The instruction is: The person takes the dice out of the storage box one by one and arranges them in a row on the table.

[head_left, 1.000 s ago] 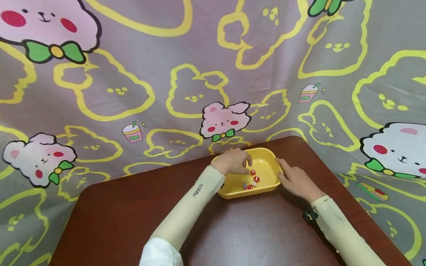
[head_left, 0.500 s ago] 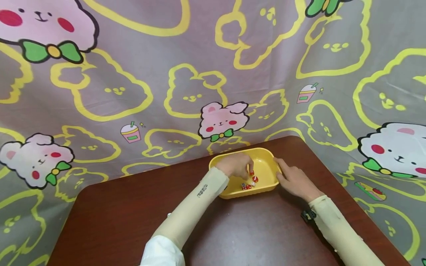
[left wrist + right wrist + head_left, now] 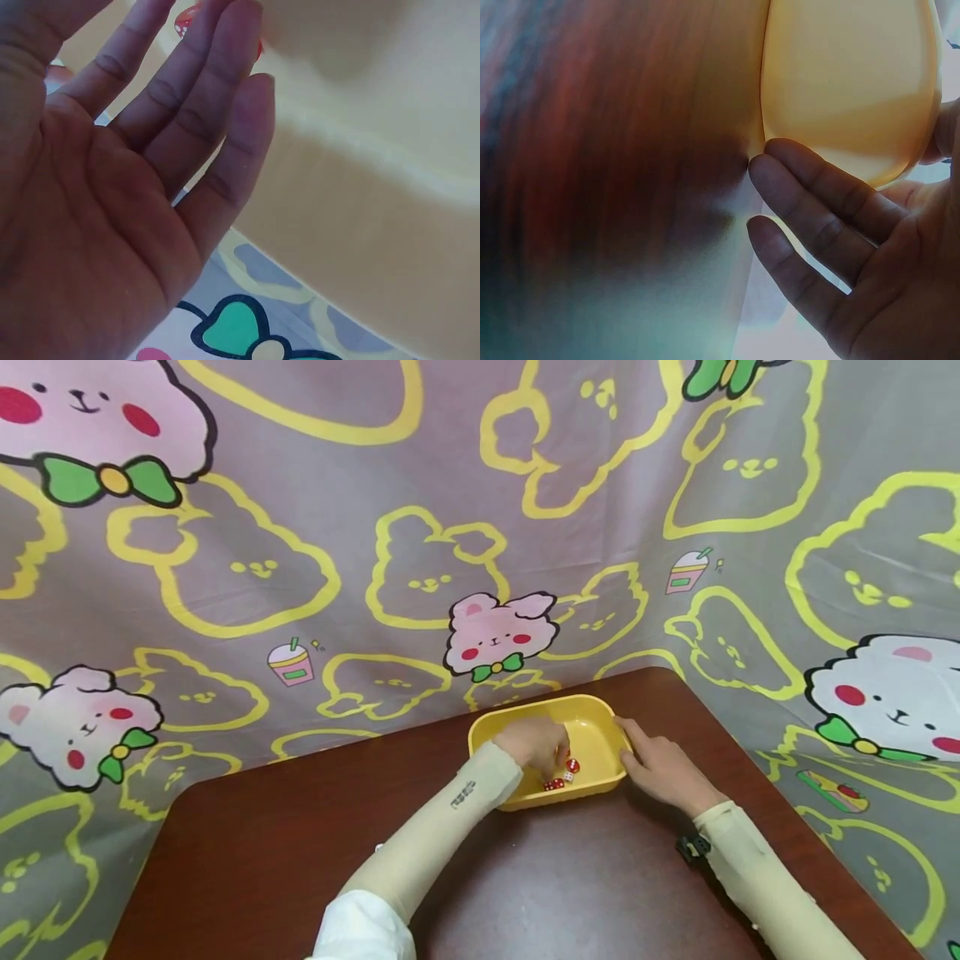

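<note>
Currently, your counter [image 3: 600, 877] carries a yellow tray [image 3: 600, 752]; your right hand [image 3: 667, 770] grips its right end; your left hand [image 3: 534, 743] dips inside, whether pinching anything you cannot tell, beside red and white dice [image 3: 557, 783] on the tray's floor.

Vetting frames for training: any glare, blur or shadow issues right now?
Head: pale glare on the tabletop, left hand slightly soft, dice tiny; left wrist: palm dim, soft shadow on the yellow tray; right wrist: image's left side smeared into reddish streaks, bottom washed out, right hand dim.
</note>
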The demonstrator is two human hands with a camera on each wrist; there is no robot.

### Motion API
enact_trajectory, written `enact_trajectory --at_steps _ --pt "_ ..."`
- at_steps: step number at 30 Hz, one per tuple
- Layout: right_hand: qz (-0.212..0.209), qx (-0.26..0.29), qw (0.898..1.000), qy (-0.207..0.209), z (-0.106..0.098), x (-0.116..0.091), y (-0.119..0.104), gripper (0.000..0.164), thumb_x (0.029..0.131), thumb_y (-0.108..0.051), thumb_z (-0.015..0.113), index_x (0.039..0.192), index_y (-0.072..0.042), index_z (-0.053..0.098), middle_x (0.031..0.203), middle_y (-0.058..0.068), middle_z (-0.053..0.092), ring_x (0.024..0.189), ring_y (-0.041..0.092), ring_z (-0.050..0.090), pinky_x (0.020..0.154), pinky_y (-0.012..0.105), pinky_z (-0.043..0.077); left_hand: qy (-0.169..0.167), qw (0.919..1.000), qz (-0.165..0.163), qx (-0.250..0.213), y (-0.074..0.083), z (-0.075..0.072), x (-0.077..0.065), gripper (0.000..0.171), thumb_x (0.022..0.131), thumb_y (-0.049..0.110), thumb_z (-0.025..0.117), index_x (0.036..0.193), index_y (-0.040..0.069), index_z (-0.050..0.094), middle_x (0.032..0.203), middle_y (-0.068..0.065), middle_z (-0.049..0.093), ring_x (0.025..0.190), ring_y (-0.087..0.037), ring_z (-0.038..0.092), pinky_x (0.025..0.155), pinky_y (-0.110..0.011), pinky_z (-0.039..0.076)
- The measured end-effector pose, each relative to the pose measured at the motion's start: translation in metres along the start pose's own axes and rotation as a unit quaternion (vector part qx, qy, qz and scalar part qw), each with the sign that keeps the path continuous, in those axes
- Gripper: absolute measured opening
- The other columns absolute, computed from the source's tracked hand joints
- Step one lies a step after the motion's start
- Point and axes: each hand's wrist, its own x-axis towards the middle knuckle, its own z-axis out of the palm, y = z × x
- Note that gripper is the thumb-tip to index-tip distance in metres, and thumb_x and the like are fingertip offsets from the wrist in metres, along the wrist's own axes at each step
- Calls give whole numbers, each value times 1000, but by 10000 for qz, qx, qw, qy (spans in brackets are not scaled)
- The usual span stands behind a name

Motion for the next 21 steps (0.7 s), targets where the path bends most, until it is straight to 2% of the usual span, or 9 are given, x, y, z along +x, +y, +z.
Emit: enact_trajectory --at_steps 6,15,21 --pt "1 53 10000 -38 -1 -1 -1 52 95 -22 50 144 -12 36 58 -3 44 54 12 43 55 28 37 -61 9999 21 152 4 4 1 20 71 12 79 76 26 65 80 9 63 76 -12 56 63 -25 46" --pt "19 69 10000 -66 -1 -1 -2 52 96 -22 51 145 -12 35 58 -3 43 53 12 43 56 28 37 -195 9998 -64 10 4 5 -1 15 75 13 77 77 24 67 81 8 63 76 -13 56 61 -25 46" --pt "-36 35 10000 -15 -2 -2 -3 52 95 -21 51 144 -12 36 58 -3 45 55 13 45 57 29 38 -255 9996 -56 -92 4 6 -1 16 75 11 74 70 24 66 73 7 60 70 -12 53 55 -25 42"
